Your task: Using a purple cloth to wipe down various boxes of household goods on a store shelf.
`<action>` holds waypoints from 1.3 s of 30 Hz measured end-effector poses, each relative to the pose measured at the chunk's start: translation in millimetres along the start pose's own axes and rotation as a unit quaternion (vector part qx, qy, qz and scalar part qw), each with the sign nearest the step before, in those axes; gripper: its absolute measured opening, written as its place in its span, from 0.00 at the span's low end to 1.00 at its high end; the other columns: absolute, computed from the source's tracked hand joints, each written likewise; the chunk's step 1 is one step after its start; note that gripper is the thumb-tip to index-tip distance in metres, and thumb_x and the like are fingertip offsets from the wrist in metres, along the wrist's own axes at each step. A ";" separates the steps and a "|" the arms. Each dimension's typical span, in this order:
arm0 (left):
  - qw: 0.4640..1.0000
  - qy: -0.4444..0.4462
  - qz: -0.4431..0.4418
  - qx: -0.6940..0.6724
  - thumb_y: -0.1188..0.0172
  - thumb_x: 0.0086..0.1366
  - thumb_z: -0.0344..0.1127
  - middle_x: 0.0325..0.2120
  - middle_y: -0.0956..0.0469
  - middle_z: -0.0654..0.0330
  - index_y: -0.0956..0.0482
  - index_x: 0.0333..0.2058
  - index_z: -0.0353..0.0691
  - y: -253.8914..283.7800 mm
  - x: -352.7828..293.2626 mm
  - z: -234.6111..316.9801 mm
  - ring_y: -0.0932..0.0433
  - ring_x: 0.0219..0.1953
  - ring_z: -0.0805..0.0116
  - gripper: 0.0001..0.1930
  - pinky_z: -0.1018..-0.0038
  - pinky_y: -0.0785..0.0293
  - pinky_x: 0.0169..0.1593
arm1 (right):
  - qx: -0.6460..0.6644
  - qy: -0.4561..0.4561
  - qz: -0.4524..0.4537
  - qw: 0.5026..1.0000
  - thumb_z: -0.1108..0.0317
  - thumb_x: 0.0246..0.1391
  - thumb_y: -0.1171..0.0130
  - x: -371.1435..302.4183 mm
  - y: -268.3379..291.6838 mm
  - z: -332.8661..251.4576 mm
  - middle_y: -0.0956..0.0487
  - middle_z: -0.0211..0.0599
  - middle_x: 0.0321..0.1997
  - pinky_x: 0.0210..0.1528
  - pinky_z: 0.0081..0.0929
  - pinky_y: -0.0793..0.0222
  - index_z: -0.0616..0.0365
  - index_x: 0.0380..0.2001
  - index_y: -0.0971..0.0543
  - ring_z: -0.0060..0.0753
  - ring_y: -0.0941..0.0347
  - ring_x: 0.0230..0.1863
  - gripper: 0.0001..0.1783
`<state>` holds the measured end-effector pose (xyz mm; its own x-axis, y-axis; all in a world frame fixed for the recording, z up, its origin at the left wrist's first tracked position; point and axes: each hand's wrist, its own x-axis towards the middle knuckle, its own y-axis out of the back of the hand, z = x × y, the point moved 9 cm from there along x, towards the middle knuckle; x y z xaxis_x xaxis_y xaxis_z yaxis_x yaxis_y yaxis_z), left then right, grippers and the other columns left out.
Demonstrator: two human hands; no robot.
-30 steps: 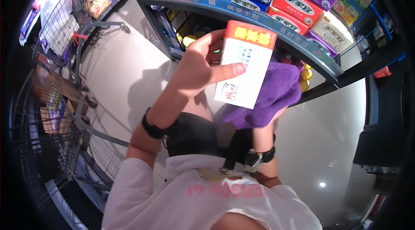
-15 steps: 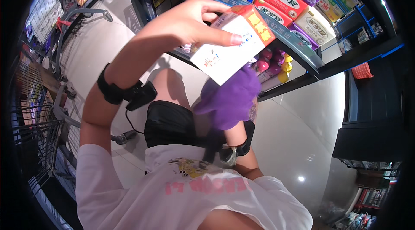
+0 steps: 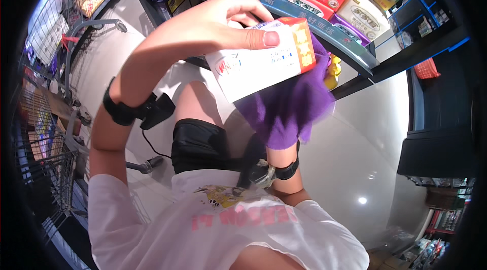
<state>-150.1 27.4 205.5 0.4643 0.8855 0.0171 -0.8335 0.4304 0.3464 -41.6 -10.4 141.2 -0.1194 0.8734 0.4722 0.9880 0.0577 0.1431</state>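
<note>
My left hand (image 3: 223, 26) grips a white and red-orange carton (image 3: 258, 74), with the thumb lying flat along its white face and the other fingers curled over the far edge. The carton is tilted, its red-orange end toward the right. A purple cloth (image 3: 289, 112) covers my right hand and hangs down over the wrist. Behind and below the carton, the cloth seems to meet its underside, though the contact itself is hidden. The fingers of my right hand do not show. Both wrists wear black straps.
Ahead stands a shelf (image 3: 345, 41) stacked with soap cartons in blue, red, purple and white. Yellow-capped containers (image 3: 333, 69) stand beneath it. A wire shopping cart (image 3: 50, 168) is at my left. An orange basket (image 3: 427, 68) sits to the far right.
The carton has turned, its red-orange end swinging down to the right, and shifted slightly left. The purple cloth has moved right and up behind it. My left hand keeps its grip.
</note>
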 end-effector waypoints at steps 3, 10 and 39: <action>0.973 -0.162 0.058 0.157 0.54 0.59 0.50 0.46 0.37 0.56 0.32 0.43 0.34 4.7 3.7 23.9 0.34 0.46 0.69 0.24 0.75 0.38 0.47 | 0.326 0.001 0.003 0.945 0.63 0.55 0.61 -11.5 -2.5 14.1 0.34 0.37 0.45 0.47 0.24 0.42 0.60 0.48 0.41 0.30 0.38 0.46 0.19; 0.946 -0.277 0.167 0.032 0.27 0.28 0.46 0.54 0.54 0.51 0.55 0.55 0.36 -37.9 -42.9 11.6 0.44 0.53 0.61 0.58 0.68 0.44 0.53 | -0.053 -0.009 0.026 0.998 0.63 0.46 0.50 -27.1 18.0 -4.0 0.33 0.39 0.45 0.48 0.27 0.42 0.61 0.47 0.37 0.33 0.36 0.46 0.24; 0.935 -0.270 0.230 -0.007 0.30 0.37 0.31 0.37 0.33 0.60 0.41 0.43 0.35 -26.1 -52.6 16.8 0.32 0.40 0.73 0.35 0.79 0.33 0.42 | 0.186 -0.028 0.198 0.962 0.71 0.45 0.44 -18.6 39.4 32.4 0.31 0.38 0.43 0.44 0.24 0.37 0.65 0.45 0.36 0.28 0.34 0.44 0.23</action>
<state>-147.7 -33.3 211.3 0.1352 0.7616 0.6338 -0.9845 0.0310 0.1727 2.7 -8.7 109.9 0.2693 0.8866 0.3760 0.9228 -0.1258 -0.3642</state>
